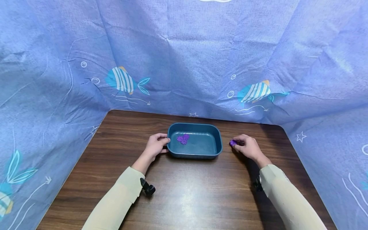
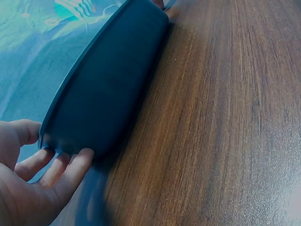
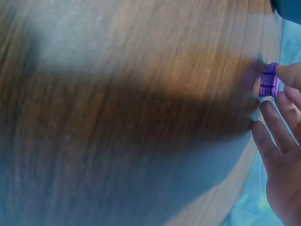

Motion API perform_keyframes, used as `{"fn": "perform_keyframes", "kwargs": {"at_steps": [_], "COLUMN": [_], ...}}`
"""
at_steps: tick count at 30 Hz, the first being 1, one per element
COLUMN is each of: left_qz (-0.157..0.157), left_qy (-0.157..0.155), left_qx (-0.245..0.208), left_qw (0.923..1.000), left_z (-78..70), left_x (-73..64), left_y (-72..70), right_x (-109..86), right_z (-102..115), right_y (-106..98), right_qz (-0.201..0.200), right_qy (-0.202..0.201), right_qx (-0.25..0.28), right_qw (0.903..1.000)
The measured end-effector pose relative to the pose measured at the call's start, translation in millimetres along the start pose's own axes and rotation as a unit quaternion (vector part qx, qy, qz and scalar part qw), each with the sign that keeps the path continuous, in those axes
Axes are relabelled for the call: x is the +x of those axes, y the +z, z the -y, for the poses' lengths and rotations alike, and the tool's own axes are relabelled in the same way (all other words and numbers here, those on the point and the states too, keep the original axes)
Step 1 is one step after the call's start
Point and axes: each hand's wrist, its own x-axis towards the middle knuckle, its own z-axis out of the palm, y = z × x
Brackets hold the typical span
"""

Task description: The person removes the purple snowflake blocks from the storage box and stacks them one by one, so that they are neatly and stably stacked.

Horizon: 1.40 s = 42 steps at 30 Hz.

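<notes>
My right hand [image 1: 248,147] pinches a purple notched plastic piece [image 1: 232,143], perhaps several stacked, just right of the teal plastic tub [image 1: 194,156] and apart from it; my left hand [image 1: 156,144] grips the tub's left end, thumb at the rim, fingers against the outer wall. From afar I judge the piece light, stiff, slightly slick, best held by its edges

pinched purple item [image 1: 232,143]: partly behind right fingers [image 1: 241,138] | tub interior [image 1: 201,145]: hidden, left wrist view
</notes>
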Motion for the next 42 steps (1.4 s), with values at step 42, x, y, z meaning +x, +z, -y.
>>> {"fn": "perform_keyframes", "kwargs": {"at_steps": [42], "left_qz": [0.008], "left_qy": [0.002], "left_qx": [0.002], "left_qw": [1.0000], "left_z": [0.1], "left_x": [3.1], "left_y": [-3.9], "right_x": [74.6], "right_z": [136], "right_y": [42], "right_qz": [0.075], "right_qy": [-0.116], "right_qx": [0.022], "right_qw": [0.9902]}}
